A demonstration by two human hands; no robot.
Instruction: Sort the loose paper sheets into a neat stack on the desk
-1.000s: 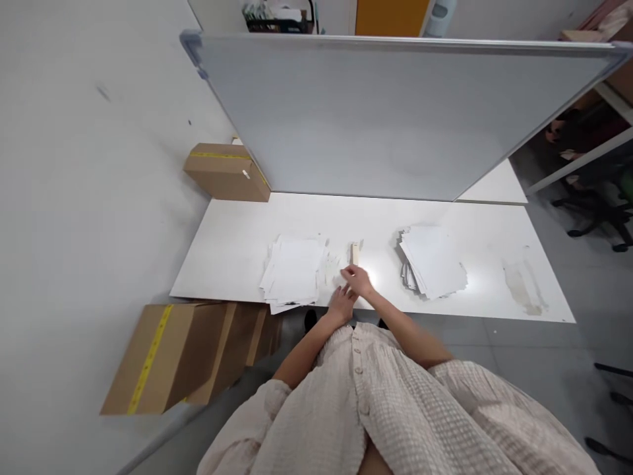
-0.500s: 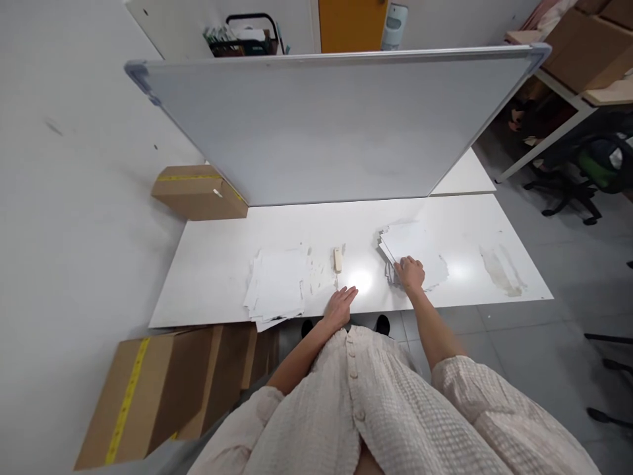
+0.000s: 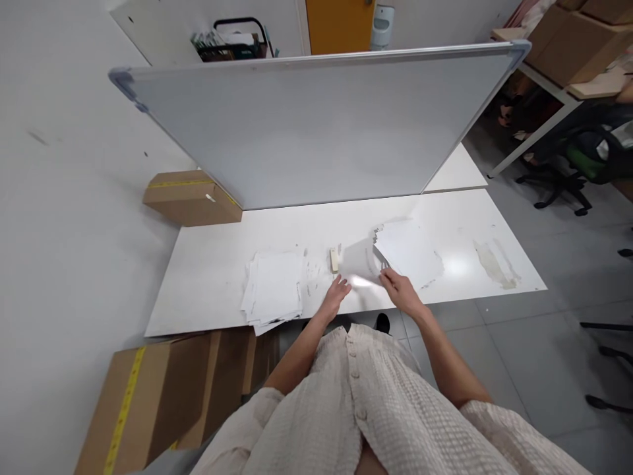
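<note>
A sheet of paper (image 3: 360,258), slightly smeared by motion, hangs over the middle of the table, its right edge pinched in my right hand (image 3: 399,290). My left hand (image 3: 335,297) is at the sheet's lower left corner with fingers stretched out; whether it touches the paper is hard to make out. To the right lies a loose stack of white sheets (image 3: 411,247) with uneven edges. Another untidy paper stack (image 3: 273,284) sits to the left, slightly over the front edge. Between the stacks is a small cream oblong object (image 3: 333,260), its kind unclear.
A large whiteboard (image 3: 316,125) stands along the back of the white table (image 3: 208,264). One cardboard box (image 3: 192,198) is at the back left corner; more boxes (image 3: 148,396) stand below left. Dried smears mark the tabletop at right. An office chair (image 3: 568,165) is farther right.
My right hand has moved left from the right stack, bringing a sheet with it. My left hand has lifted off the tabletop and shifted slightly left. The view has shifted a little.
</note>
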